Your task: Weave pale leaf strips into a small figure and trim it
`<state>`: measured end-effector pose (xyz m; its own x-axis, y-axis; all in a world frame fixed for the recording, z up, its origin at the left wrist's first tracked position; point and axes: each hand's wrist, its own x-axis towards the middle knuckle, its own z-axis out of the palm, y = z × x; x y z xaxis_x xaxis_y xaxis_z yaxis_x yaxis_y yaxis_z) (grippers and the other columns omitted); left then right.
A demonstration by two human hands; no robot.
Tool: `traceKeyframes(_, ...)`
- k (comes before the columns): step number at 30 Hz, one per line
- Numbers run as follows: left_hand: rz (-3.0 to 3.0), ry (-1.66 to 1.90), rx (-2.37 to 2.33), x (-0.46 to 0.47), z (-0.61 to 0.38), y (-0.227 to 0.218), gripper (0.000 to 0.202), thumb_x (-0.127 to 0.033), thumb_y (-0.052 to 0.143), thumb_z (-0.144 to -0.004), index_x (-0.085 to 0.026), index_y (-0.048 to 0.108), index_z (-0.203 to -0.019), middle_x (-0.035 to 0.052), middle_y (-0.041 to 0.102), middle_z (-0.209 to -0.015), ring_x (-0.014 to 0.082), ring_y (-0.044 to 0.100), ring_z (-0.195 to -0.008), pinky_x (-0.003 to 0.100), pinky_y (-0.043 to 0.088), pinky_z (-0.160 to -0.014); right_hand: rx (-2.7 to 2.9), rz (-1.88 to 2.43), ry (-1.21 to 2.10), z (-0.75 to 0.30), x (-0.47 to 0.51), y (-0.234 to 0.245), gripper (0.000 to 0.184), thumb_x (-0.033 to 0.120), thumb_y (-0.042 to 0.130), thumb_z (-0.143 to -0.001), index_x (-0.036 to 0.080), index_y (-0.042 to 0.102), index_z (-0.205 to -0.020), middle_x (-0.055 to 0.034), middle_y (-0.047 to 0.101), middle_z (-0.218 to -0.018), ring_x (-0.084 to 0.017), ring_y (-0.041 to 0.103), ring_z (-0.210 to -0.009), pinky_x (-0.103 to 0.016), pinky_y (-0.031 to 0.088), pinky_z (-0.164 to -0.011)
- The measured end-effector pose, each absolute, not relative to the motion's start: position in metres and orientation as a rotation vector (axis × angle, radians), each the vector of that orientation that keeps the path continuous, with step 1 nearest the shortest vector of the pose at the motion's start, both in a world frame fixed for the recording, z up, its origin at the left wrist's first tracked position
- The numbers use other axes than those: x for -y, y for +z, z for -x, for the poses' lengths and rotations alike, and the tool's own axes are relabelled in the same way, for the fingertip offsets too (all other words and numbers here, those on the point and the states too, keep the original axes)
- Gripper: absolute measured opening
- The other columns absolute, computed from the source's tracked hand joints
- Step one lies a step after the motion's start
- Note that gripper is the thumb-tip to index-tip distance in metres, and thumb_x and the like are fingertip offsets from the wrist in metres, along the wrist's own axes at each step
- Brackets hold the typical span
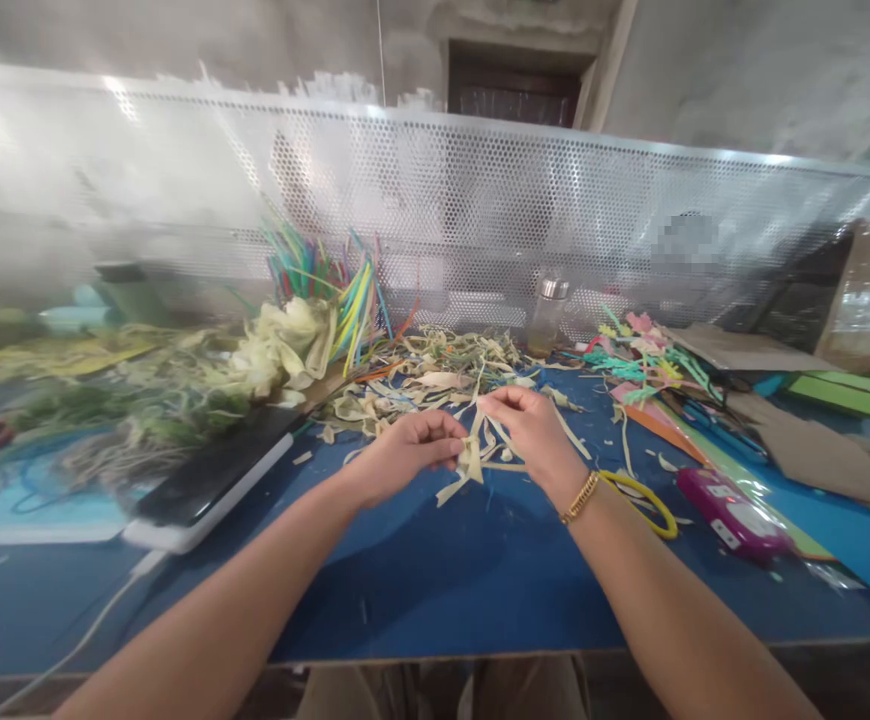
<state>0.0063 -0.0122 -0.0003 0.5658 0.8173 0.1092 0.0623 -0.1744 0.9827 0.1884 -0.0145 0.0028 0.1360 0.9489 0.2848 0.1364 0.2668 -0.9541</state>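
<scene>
Above the middle of the blue table, my left hand [412,450] is closed on a small knotted bundle of pale husk-like strips [471,462], pinched between thumb and fingers. Loose ends of the bundle hang below the fingertips. Just to the right and slightly higher, my right hand [525,425] pinches a thin pale strip [478,385] that sticks up past its fingertips. Whether this strip belongs to the bundle I cannot tell. Behind both hands lies a heap of dry, pale and greenish strips [442,360].
On the left lie a black-and-white tablet-like device [210,490] with a cable, and piled greenery [157,410]. Colourful stems [322,275] and a glass bottle [550,315] stand behind. Rightward are a yellow ring [664,520], a purple device [731,510] and cardboard [817,455]. Perforated metal [480,190] borders the back.
</scene>
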Motion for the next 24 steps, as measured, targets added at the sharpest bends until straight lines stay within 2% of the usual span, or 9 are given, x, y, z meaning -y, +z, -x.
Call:
traceKeyframes(7, -1.442, 0.732, -0.792, 0.015, -0.004, 0.004, 0.025, -0.038, 0.073, -0.073, -0.016, 0.062, -0.079, -0.0033, 0.056, -0.061, 0.0069, 0.048, -0.055, 0.019, 0.035, -0.054, 1.083, 1.072, 0.753, -0.194, 0.005, 0.000, 0.019, 0.036, 0.072, -0.065, 0.019, 0.063, -0.062, 0.0019, 0.058, -0.062, -0.011, 0.048, -0.060, -0.026, 0.039, -0.060)
traceKeyframes(15, -1.511, 0.642, -0.704, 0.016, -0.001, 0.007, 0.022, -0.037, 0.071, -0.075, -0.016, 0.066, -0.072, -0.0014, 0.059, -0.061, 0.0067, 0.045, -0.053, 0.020, 0.031, -0.051, 1.074, 1.016, 0.633, -0.202, 0.003, 0.002, 0.020, 0.037, 0.069, -0.071, 0.018, 0.064, -0.068, 0.0018, 0.060, -0.065, -0.012, 0.050, -0.063, -0.026, 0.041, -0.063)
traceKeyframes(20, -1.503, 0.594, -0.672, 0.019, -0.002, 0.005, 0.028, -0.039, 0.062, -0.082, -0.019, 0.072, -0.098, 0.0010, 0.060, -0.068, 0.0109, 0.051, -0.062, 0.023, 0.036, -0.056, 1.255, 1.115, 0.454, -0.199, 0.007, 0.002, 0.022, 0.040, 0.065, -0.077, 0.018, 0.065, -0.070, -0.0011, 0.064, -0.067, -0.014, 0.054, -0.062, -0.028, 0.044, -0.063)
traceKeyframes(22, -1.530, 0.597, -0.688, 0.019, -0.003, 0.003, 0.031, -0.040, 0.066, -0.078, -0.018, 0.071, -0.099, 0.0022, 0.063, -0.073, 0.0124, 0.053, -0.066, 0.024, 0.039, -0.060, 1.338, 1.137, 0.342, -0.197, 0.010, 0.003, 0.022, 0.039, 0.063, -0.079, 0.019, 0.065, -0.070, -0.0020, 0.065, -0.069, -0.015, 0.055, -0.063, -0.028, 0.045, -0.064)
traceKeyframes(24, -1.601, 0.616, -0.709, 0.018, -0.005, -0.001, 0.033, -0.038, 0.076, -0.068, -0.017, 0.070, -0.093, 0.0013, 0.064, -0.076, 0.0122, 0.053, -0.066, 0.024, 0.040, -0.062, 1.415, 1.149, 0.213, -0.195, 0.013, 0.004, 0.022, 0.036, 0.061, -0.081, 0.019, 0.064, -0.068, -0.0019, 0.065, -0.068, -0.015, 0.055, -0.063, -0.028, 0.044, -0.065)
